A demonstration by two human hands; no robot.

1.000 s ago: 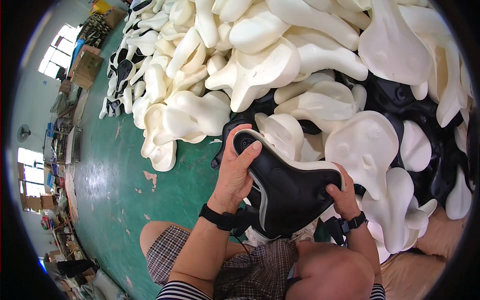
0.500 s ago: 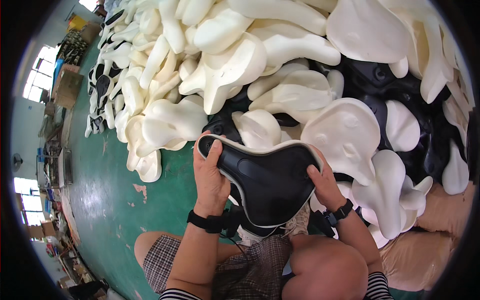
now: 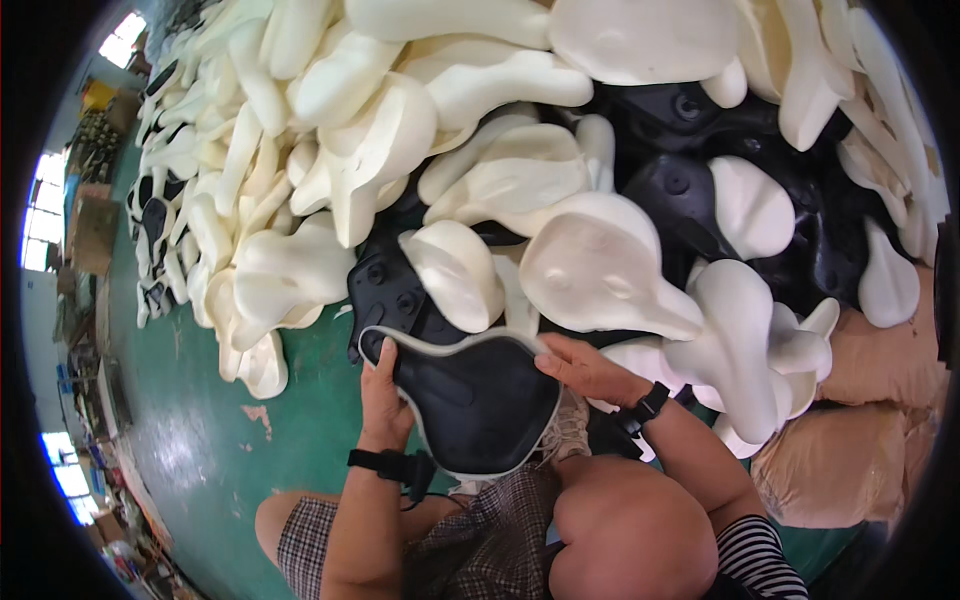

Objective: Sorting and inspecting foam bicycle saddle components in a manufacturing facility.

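Above my lap I hold a bicycle saddle (image 3: 478,405), its black plastic underside facing me and a thin white foam edge around it. My left hand (image 3: 384,402) grips the narrow nose at the left, thumb on the black face. At the wide end's upper right corner, my right hand (image 3: 590,370) pinches the rim with its thumb on top; its fingers behind are partly hidden. Just beyond the saddle lies a black saddle base (image 3: 385,300) with round bosses, beside a cream foam saddle pad (image 3: 455,275).
A large heap of cream foam pads (image 3: 600,265) spreads across the far side, with black bases (image 3: 675,190) among them. Brown wrapped bundles (image 3: 830,465) stand at the right. Green floor (image 3: 200,430) shows at left, with cardboard boxes (image 3: 92,230) along the wall.
The saddle has moved a little left and down in view and turned slightly. My right hand has shifted up along the wide end's rim. The whole view has also shifted.
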